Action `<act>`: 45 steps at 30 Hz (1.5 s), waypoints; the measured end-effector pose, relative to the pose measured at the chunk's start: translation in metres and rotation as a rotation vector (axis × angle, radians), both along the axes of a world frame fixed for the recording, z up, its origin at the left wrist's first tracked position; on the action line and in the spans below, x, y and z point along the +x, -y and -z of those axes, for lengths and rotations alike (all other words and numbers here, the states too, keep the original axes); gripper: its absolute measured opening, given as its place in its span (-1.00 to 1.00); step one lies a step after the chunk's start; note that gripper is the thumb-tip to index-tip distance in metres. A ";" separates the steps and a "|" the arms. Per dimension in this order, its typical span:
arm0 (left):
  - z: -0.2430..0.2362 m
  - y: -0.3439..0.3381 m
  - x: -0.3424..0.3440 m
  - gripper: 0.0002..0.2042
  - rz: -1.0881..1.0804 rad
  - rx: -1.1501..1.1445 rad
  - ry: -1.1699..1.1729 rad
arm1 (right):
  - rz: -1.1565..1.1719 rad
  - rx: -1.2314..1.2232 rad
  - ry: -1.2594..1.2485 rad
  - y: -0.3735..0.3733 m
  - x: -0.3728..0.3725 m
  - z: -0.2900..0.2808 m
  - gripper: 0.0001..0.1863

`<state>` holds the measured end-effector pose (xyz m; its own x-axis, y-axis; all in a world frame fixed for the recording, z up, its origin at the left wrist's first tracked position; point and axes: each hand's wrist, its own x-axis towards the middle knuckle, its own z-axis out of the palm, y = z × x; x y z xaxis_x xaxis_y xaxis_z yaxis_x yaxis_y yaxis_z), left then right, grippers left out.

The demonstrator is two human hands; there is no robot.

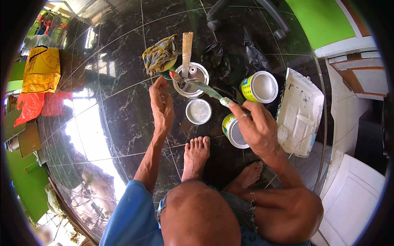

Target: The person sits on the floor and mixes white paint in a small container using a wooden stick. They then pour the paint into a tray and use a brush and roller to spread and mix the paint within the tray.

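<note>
My right hand (257, 125) grips a long, paint-stained stick or tool (211, 92) that reaches diagonally into an open paint can (201, 86). A light wooden stick (187, 45) stands upright in that can, with a red piece at its left rim. My left hand (162, 106) is left of the can, fingers curved and apart, holding nothing. Below the can lies a round metal lid (198, 115). Two lime-labelled cans (263, 88) stand to the right, one partly behind my right hand. A stained cloth (158, 53) lies on a container behind my left hand.
A paint tray (299, 110) is at the right, beside white tiles and panels. Black plastic bags (254, 55) and a wheeled chair base (242, 12) are at the back. Yellow (41, 69) and red bags are at the left. My bare feet (193, 160) rest on dark floor tiles.
</note>
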<state>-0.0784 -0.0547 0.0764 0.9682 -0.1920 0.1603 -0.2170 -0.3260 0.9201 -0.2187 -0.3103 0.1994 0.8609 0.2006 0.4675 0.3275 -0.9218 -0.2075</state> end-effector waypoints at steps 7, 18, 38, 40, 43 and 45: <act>0.039 0.020 -0.007 0.09 0.123 -0.010 -0.033 | -0.004 -0.267 -0.023 -0.027 0.000 0.014 -0.54; 0.046 0.027 -0.002 0.00 0.125 0.204 0.119 | -0.085 -0.246 -0.143 -0.022 -0.001 0.002 -0.54; 0.050 0.025 0.003 0.04 0.105 0.211 0.141 | -0.122 0.015 -0.220 0.018 0.010 -0.033 -0.67; 0.049 0.021 0.004 0.04 0.120 0.206 0.111 | -0.080 0.126 -0.259 0.021 0.009 -0.035 -0.68; 0.045 0.023 -0.001 0.04 0.104 0.173 0.070 | 0.041 0.382 -0.407 0.029 0.000 -0.040 -0.68; 0.044 0.029 -0.002 0.05 0.104 0.143 0.065 | 0.132 0.628 -0.509 0.041 -0.009 -0.028 -0.67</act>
